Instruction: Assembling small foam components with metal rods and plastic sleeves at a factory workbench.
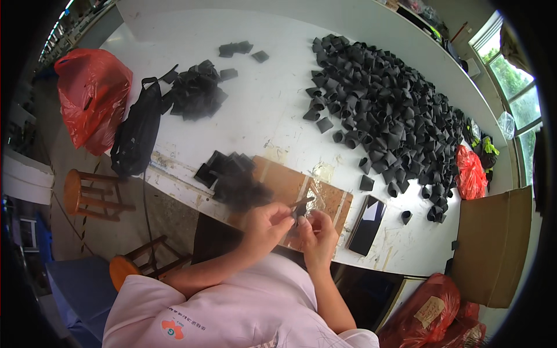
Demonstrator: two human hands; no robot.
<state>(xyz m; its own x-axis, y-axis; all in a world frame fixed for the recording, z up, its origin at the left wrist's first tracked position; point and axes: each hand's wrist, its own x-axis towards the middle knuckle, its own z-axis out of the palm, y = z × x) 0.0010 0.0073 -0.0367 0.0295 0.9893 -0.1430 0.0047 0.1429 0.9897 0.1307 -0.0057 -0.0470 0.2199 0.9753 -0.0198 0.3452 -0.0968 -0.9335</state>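
Observation:
Above the near edge of a brown board (275,174), my left hand (264,225) and my right hand (319,233) meet at the fingertips. Between them they pinch a small black piece (300,212), seemingly of the same sheet material as those on the table; its exact shape is partly hidden by my fingers. Just beyond my left hand lies a loose pile of flat black pieces (235,180), blurred on its near side. To the right of my right hand rests a black phone-like slab (366,225) with a bright reflection.
A large heap of rolled, cone-like black pieces (383,104) covers the white table (255,93) at far right. Another flat pile (197,90) lies far left, near a black bag (138,130) and a red plastic bag (93,95). Cardboard (493,246) stands at right; wooden stools (96,194) stand left.

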